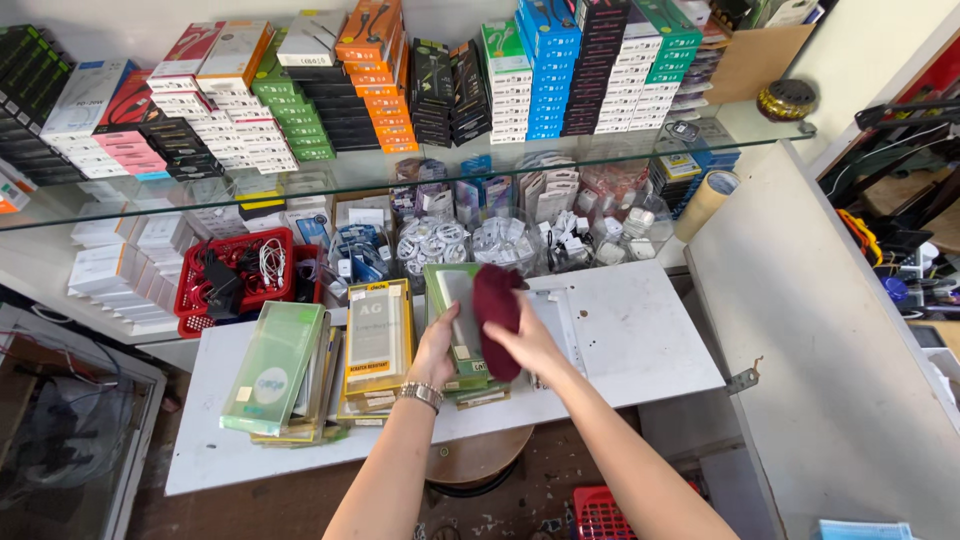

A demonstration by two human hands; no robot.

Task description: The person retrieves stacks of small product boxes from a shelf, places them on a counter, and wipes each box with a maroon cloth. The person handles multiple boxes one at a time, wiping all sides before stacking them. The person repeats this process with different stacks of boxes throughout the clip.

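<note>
Two bare forearms extend over a white counter [640, 350] below a glass shelf [400, 170] of stacked boxes. Left hand [437, 350], fingers closed, grips a green flat package [455, 300] above the piles. Right hand [525, 340] fingers press a maroon cloth [497, 300] against it.

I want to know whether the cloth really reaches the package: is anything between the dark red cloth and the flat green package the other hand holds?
Nothing visible. The right hand presses the dark red cloth straight onto the face of the green package, which the left hand holds up above the stacks on the white table.
</note>
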